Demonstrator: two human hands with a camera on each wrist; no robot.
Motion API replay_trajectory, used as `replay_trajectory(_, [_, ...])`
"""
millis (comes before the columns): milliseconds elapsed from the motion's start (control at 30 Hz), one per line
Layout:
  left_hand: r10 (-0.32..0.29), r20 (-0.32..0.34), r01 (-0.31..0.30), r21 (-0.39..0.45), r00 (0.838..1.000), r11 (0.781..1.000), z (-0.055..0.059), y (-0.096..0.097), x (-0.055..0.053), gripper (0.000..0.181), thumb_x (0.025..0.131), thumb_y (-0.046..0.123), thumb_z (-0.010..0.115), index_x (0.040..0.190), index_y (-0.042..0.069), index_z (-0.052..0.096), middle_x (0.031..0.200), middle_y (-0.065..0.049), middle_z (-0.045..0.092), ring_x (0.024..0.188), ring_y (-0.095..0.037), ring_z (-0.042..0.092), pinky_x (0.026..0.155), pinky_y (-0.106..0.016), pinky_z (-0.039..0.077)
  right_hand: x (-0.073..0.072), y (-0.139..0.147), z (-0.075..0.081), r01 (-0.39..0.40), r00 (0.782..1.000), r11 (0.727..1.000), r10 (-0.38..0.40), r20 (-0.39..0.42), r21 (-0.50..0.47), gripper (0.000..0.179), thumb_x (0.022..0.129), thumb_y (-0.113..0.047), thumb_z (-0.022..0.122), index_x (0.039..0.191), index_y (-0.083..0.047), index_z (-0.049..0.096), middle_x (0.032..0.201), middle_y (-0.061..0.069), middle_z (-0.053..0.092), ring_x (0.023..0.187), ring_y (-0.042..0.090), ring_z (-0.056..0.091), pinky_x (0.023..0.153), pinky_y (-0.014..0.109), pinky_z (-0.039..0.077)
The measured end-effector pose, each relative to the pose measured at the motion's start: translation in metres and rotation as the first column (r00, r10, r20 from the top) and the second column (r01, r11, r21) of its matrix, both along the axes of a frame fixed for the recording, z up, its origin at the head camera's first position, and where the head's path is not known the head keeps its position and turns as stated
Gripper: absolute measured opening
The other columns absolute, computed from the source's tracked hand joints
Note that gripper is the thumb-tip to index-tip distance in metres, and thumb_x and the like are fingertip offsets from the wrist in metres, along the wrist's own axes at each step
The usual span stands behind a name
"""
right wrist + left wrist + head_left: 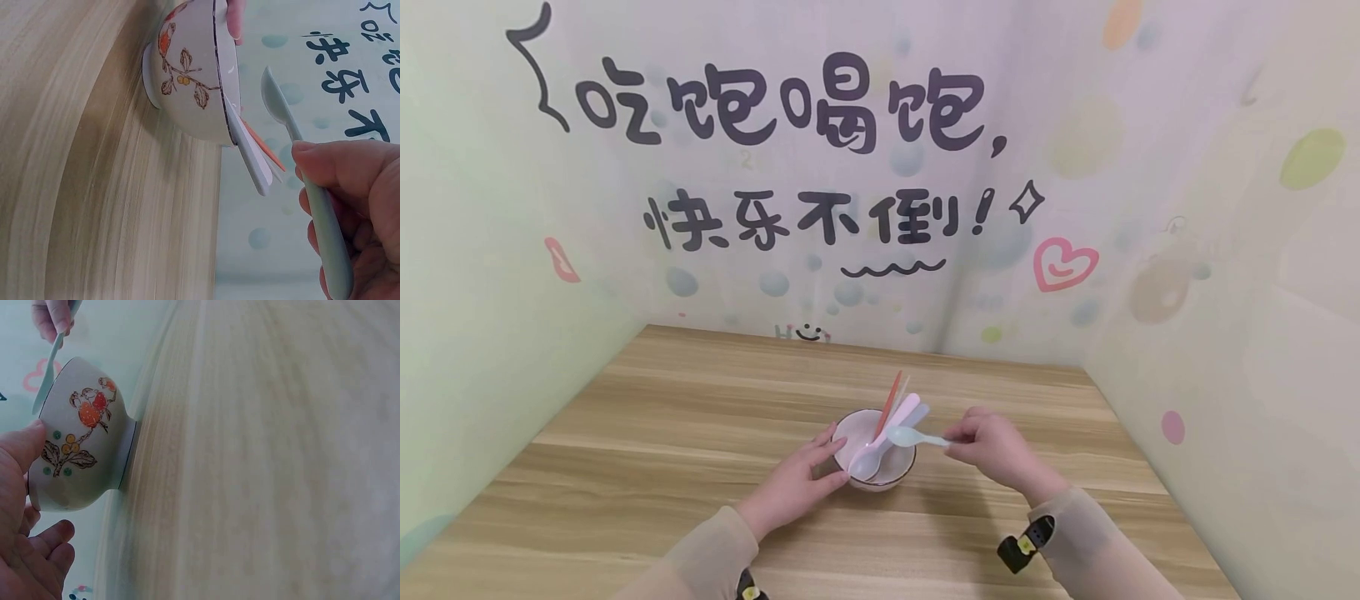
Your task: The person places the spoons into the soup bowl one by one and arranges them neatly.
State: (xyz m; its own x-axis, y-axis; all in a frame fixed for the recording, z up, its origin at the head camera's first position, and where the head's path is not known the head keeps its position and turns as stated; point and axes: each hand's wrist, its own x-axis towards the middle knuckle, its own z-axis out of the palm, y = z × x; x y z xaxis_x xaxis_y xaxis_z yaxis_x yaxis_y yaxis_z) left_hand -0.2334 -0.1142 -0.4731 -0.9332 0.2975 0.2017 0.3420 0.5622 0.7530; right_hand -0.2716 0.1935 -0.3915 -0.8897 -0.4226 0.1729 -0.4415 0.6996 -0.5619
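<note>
A white bowl (887, 485) with a dark rim and painted fruit branches stands upright on the table. My left hand (797, 482) holds its left side, thumb at the near rim and a finger over the far left rim. Between right thumb and fingers I pinch a pale green spoon (320, 212) by its handle; my right hand (996, 446) is right of the bowl, the spoon's head above it. Inside the bowl lean a pink spoon (910, 407), a pale blue-grey spoon (867, 462), an orange-red stick (891, 400) and a thin pale stick, partly hidden.
The wood-grain table (647, 433) spreads around the bowl. Behind it rises a wall (775, 292) with large dark lettering and coloured dots, and side walls bound the table left and right. A black wrist device (1026, 543) sits at the right sleeve.
</note>
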Motion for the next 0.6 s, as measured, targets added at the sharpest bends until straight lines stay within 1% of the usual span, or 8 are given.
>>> replay_trajectory(200, [-0.007, 0.008, 0.007, 0.01, 1.0, 1.0, -0.0003, 0.0003, -0.0005, 0.058, 0.091, 0.036, 0.066, 0.138, 0.006, 0.052, 0.155, -0.014, 0.03, 0.139, -0.039, 0.029, 0.11, -0.055, 0.027, -0.0009, -0.0015, -0.0022, -0.032, 0.999, 0.999, 0.032, -0.017, 0.012, 0.007, 0.08, -0.01, 0.076, 0.087, -0.012, 0.077, 0.077, -0.007, 0.056, 0.066, 0.009, 0.052, 0.057, 0.023, 0.047])
replay_trajectory(467, [-0.01, 0.013, 0.01, 0.02, 1.0, 1.0, -0.0003, -0.0002, 0.0001, 0.058, 0.091, 0.034, 0.067, 0.138, 0.005, 0.052, 0.155, -0.014, 0.029, 0.139, -0.038, 0.028, 0.111, -0.054, 0.026, -0.0011, -0.0043, -0.0023, -0.053, 0.998, 0.998, 0.054, -0.023, 0.046, 0.007, 0.079, -0.009, 0.076, 0.086, -0.01, 0.076, 0.075, -0.008, 0.054, 0.064, 0.01, 0.05, 0.055, 0.024, 0.044])
replay_trajectory(600, [-0.008, 0.014, 0.008, 0.019, 1.0, 1.0, 0.0001, -0.0001, -0.0001, 0.058, 0.091, 0.035, 0.066, 0.138, 0.005, 0.052, 0.155, -0.014, 0.029, 0.14, -0.038, 0.028, 0.111, -0.055, 0.026, -0.003, -0.0059, -0.0041, -0.074, 0.996, 0.995, 0.077, -0.045, 0.07, 0.006, 0.079, -0.01, 0.076, 0.085, -0.011, 0.077, 0.075, -0.01, 0.054, 0.065, 0.009, 0.05, 0.056, 0.024, 0.044])
